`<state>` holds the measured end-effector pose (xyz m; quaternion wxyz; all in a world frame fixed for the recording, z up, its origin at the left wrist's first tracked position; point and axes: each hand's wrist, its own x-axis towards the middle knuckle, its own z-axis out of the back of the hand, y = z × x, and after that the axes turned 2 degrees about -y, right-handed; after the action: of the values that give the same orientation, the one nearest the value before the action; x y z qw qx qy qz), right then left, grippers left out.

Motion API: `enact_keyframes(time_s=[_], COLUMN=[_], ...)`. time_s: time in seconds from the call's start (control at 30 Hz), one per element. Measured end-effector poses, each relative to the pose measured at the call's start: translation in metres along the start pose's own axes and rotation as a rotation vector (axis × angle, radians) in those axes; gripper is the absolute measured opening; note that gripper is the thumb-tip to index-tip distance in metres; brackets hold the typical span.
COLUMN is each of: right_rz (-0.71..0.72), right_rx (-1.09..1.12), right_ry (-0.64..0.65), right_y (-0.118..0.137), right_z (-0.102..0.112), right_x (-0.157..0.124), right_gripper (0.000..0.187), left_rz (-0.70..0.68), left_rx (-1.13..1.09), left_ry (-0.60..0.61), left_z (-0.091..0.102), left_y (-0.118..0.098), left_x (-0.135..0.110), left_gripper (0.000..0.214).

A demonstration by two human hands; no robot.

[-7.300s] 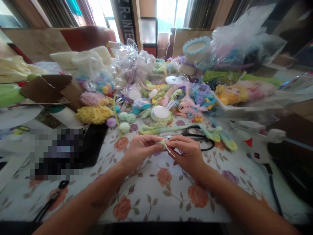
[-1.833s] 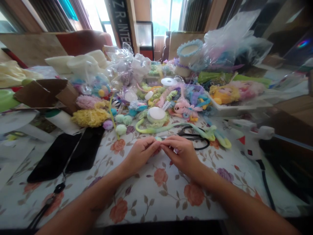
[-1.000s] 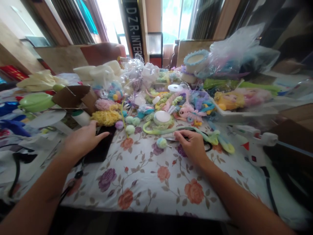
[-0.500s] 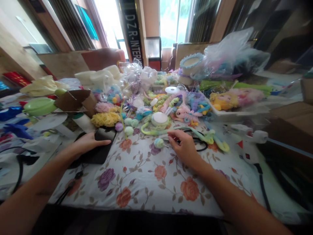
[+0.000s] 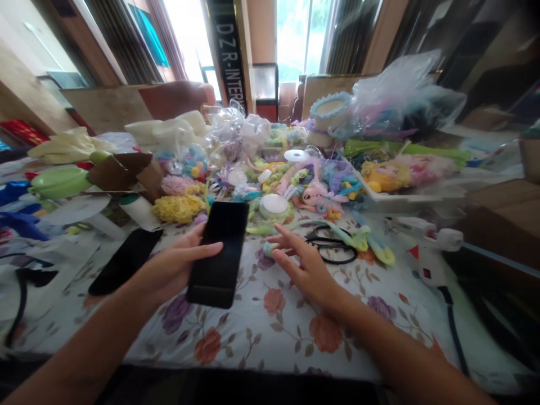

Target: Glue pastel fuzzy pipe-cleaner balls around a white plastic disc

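My left hand grips a black phone, its thumb across the dark screen and its fingers behind. A second flat black thing, phone-shaped, lies on the table left of that hand. Fingers apart and with nothing in them, my right hand hovers over the flowered cloth. Partly behind its fingertips is a pale green and blue pompom. Black-handled scissors lie just beyond the right hand, beside a yellow-green plush strip.
Soft toys, yarn and plastic bags are heaped along the back. A white glue gun with a black cord stands at the right. On the left are a cardboard box, a thread cone and a green round case.
My left hand has lifted the phone and brought it right, uncovering the other black thing. My right hand has opened its fingers and shifted slightly left.
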<state>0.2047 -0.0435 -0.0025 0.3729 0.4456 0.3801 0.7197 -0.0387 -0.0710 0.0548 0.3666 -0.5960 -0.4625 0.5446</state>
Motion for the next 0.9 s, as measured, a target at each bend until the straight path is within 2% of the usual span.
enact_keyframes(time_s=[0.07, 0.13, 0.23, 0.33, 0.4, 0.53, 0.73, 0.9], right_rz=[-0.028, -0.047, -0.079, -0.115, -0.140, -0.185, -0.218, -0.259], right_rx=[0.057, 0.101, 0.165, 0.205, 0.242, 0.361, 0.595, 0.557], right_ry=[0.035, 0.016, -0.065, -0.103, -0.090, -0.056, -0.123, -0.164], right_y=[0.000, -0.003, -0.008, -0.010, -0.009, -0.007, -0.005, -0.006], right_z=[0.001, 0.002, 0.003, 0.003, 0.001, -0.003, -0.006, -0.006], right_x=[0.000, 0.002, 0.006, 0.007, 0.006, 0.002, 0.002, 0.001], right_gripper=[0.052, 0.054, 0.056, 0.056, 0.056, 0.054, 0.040, 0.038], left_rz=[0.008, 0.012, 0.004, 0.036, 0.075, 0.062, 0.003, -0.002], left_rx=[-0.046, -0.107, -0.196, -0.305, -0.357, -0.380, -0.450, -0.466], left_ry=[0.083, 0.144, 0.192, 0.257, 0.268, 0.187, 0.171, 0.169], left_z=[-0.026, -0.046, -0.059, -0.058, -0.054, -0.051, -0.056, -0.058], left_y=[0.007, 0.012, 0.018, 0.023, 0.027, 0.033, 0.035, 0.035], left_x=[0.019, 0.034, 0.048, 0.054, 0.055, 0.050, 0.046, 0.044], left_gripper=[0.050, 0.051, 0.049, 0.034, 0.038, 0.035, 0.032, 0.030])
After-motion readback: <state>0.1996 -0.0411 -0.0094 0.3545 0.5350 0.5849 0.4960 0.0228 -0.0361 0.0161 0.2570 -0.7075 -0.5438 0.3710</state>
